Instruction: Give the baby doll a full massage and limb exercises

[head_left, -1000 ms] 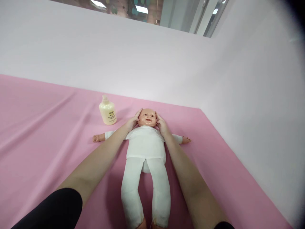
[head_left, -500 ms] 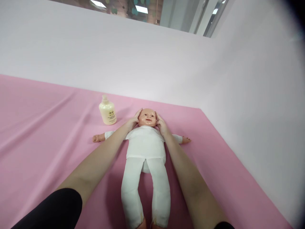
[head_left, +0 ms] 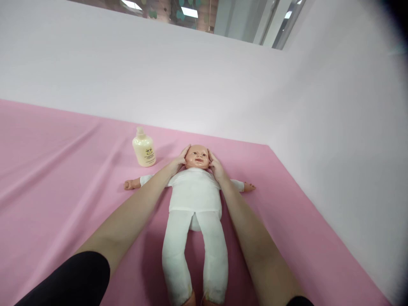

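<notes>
nothing much has changed over the last second: the doll (head_left: 195,199) lies just as it did, flat on its back on the pink sheet (head_left: 63,178), arms out to both sides, legs toward the person. the left hand (head_left: 177,162) stays cupped against one side of the doll's head (head_left: 196,156) and the right hand (head_left: 216,165) against the other, fingers spread and laid flat on it rather than closed round it. only the left forearm seems to settle a touch; the fingers look to rest where they were. i judge the work to be at a slow, pressing stage about the doll's head, with the hold unchanged and no new step begun.

the one container is a bottle (head_left: 144,148), cream-coloured, standing upright near the doll's head on the left hand's side, apart from that hand and from the doll's outstretched arm. its cap is on. the bottle is opaque, so i cannot tell how full it is or what is in it; the small print on its front is too fine to read. behind the doll's head a white backdrop (head_left: 204,85) rises from the sheet.
</notes>
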The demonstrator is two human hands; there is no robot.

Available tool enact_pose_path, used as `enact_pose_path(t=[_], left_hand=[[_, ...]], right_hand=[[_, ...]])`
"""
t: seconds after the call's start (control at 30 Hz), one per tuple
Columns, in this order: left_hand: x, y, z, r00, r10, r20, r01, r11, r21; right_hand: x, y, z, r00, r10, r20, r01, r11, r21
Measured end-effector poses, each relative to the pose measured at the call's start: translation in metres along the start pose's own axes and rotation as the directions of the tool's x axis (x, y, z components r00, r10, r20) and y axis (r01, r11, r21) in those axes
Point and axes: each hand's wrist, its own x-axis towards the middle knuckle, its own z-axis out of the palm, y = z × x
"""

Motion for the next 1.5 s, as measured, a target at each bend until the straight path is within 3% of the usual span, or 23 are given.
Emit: enact_pose_path(t=[0.4, 0.67, 0.83, 1.13, 1.5], left_hand=[[-0.002, -0.001, -0.002, 1.0, 0.015, -0.006, -0.015, 0.999, 0.028], [-0.009, 0.005, -0.003, 1.0, 0.017, 0.019, -0.021, 0.968, 0.251], [-0.008, 0.005, -0.007, 0.998, -0.001, 0.062, -0.017, 0.956, 0.292], [0.003, -0.003, -0.016, 0.999, 0.031, 0.04, -0.045, 0.911, 0.409], [0.005, -0.006, -0.015, 0.995, 0.078, 0.062, -0.097, 0.896, 0.433]], right_hand=[[0.002, 0.002, -0.001, 1.0, -0.006, 0.016, 0.007, 0.999, -0.033], [0.004, 0.005, -0.003, 1.0, -0.014, 0.023, 0.014, 1.0, -0.005], [0.004, 0.006, -0.004, 0.999, -0.014, 0.041, 0.013, 1.0, 0.023], [-0.005, 0.004, -0.006, 0.999, 0.004, 0.041, 0.007, 0.965, -0.261], [-0.004, 0.004, -0.008, 0.996, 0.003, 0.086, 0.021, 0.962, -0.272]])
